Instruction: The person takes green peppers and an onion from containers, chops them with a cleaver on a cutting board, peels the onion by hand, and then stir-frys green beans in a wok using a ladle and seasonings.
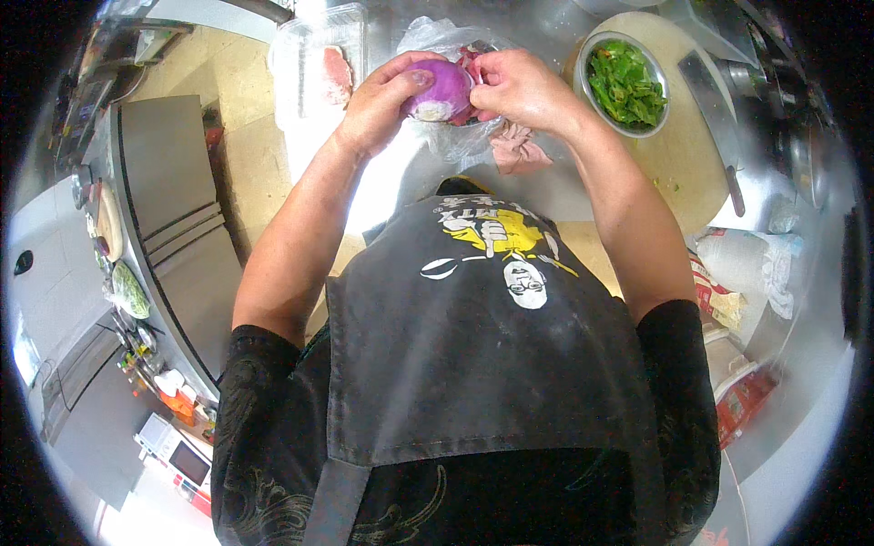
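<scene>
A purple onion (442, 87) is held in my left hand (390, 95), its pale cut end facing toward me. My right hand (520, 89) pinches a strip of dark red onion skin (470, 63) at the onion's right side. Beneath both hands, a clear plastic bag (437, 35) spreads over the metal counter, with bits of red peel on it. A crumpled pink cloth (519, 148) lies just below my right hand.
On the right, a round cutting board (689, 177) carries a metal bowl of chopped green leaves (627, 83) and a cleaver (710, 112). A clear plastic tray (355, 41) with a piece of raw meat (336, 75) sits at left. Packaged goods (717, 293) stand at far right.
</scene>
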Motion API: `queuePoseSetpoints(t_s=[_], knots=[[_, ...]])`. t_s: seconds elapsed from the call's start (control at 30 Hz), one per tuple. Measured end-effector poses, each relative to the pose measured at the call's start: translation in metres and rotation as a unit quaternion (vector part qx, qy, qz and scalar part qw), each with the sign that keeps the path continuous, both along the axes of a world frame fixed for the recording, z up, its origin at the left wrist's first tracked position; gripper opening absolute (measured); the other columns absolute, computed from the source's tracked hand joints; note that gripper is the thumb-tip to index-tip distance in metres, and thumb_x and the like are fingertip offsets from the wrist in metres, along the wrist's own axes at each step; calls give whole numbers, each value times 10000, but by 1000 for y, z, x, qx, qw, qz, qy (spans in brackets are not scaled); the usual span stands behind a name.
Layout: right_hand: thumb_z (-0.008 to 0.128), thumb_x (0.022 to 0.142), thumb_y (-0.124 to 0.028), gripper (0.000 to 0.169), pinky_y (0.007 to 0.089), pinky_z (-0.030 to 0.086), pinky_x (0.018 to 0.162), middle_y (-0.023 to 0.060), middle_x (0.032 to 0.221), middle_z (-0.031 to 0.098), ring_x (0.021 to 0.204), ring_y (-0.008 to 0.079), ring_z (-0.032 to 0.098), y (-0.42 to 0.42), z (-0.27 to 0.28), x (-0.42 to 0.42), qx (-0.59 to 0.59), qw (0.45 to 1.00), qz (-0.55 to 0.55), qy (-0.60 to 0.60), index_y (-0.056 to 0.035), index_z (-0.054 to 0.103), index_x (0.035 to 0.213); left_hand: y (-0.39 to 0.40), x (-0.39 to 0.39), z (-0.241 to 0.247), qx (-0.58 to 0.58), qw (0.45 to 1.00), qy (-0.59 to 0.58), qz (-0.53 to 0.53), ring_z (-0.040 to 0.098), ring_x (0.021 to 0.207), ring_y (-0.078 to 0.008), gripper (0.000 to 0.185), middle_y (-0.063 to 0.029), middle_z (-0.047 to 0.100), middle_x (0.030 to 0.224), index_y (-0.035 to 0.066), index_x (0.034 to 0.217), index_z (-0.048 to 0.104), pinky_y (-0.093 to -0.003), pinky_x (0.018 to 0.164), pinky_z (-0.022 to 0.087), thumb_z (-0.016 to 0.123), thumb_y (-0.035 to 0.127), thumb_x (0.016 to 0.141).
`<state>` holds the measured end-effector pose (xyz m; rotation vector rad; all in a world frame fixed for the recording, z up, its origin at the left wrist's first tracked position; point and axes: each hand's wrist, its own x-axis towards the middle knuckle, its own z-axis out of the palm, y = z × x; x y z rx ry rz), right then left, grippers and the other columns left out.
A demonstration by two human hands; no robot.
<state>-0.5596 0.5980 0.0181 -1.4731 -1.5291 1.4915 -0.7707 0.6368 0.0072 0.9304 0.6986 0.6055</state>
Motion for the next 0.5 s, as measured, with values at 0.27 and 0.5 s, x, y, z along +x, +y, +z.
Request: queuePoseSetpoints(t_s=[0.27, 0.5], knots=[[630, 780, -44, 186, 280, 555, 599, 98, 800, 692, 654, 149, 675, -6, -13, -3, -19, 984, -143, 107, 29, 660, 949, -10, 6, -1, -150, 980, -98, 91, 586, 1120, -269, 431, -148, 596, 1191, 16, 1262, 497, -389, 999, 462, 565, 288, 935], [600, 785, -8, 208, 259, 544, 681, 86, 873, 684, 755, 144, 668, -16, -15, -5, 4, 948, -235, 216, 37, 640, 984, 5, 12, -14, -378, 868, -173, 272, 543, 1083, -346, 715, -190, 523, 1196, 11, 1276, 448, -448, 880, 515, 529, 596, 872]])
